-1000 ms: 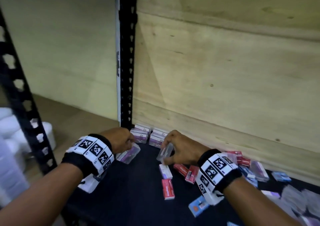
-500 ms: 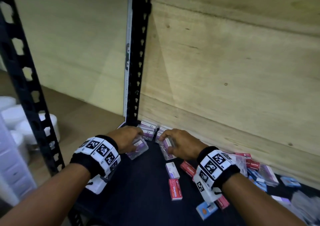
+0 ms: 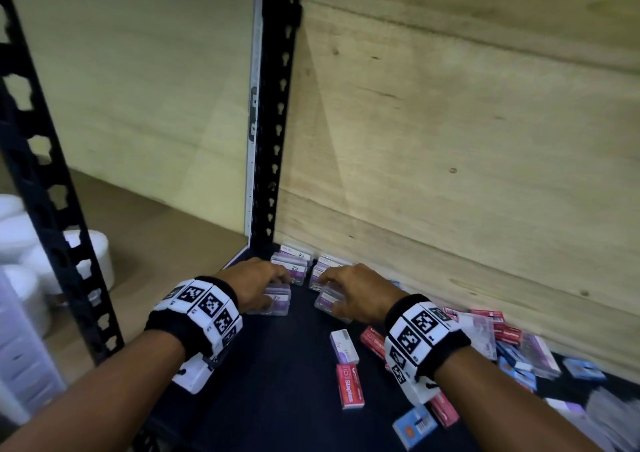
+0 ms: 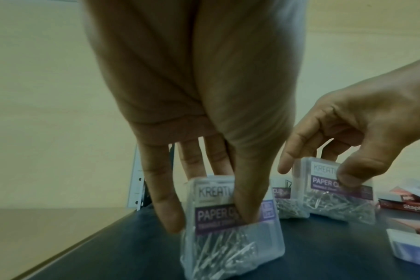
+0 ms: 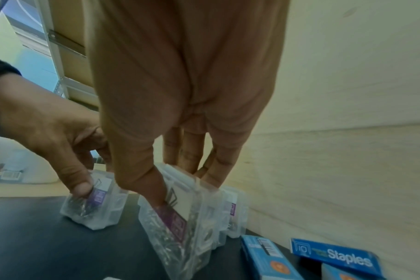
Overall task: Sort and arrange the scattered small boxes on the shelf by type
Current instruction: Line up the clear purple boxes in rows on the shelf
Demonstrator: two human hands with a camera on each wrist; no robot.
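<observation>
Left hand: the left hand point(image 3: 258, 287) pinches a clear paper clip box point(image 4: 230, 225) between thumb and fingers; the box stands tilted on the shelf point(image 3: 277, 399) near its back left corner.
Right hand: the right hand point(image 3: 353, 292) holds a second clear paper clip box point(image 3: 330, 304) the same way, just beside the left one, thumb on its labelled face.
Sorted group: more paper clip boxes point(image 3: 294, 261) stand in rows at the back left corner, against the wooden back panel point(image 3: 450, 139) and next to the black upright post point(image 3: 277, 105).
Loose boxes: a red staples box point(image 3: 349, 385) and a white box point(image 3: 344, 346) lie toward the front edge of the shelf; blue staples boxes point(image 5: 333, 256) and further red ones lie scattered to the right along the back edge.
Beyond the shelf: white round containers point(image 3: 93, 254) stand past its left edge.
</observation>
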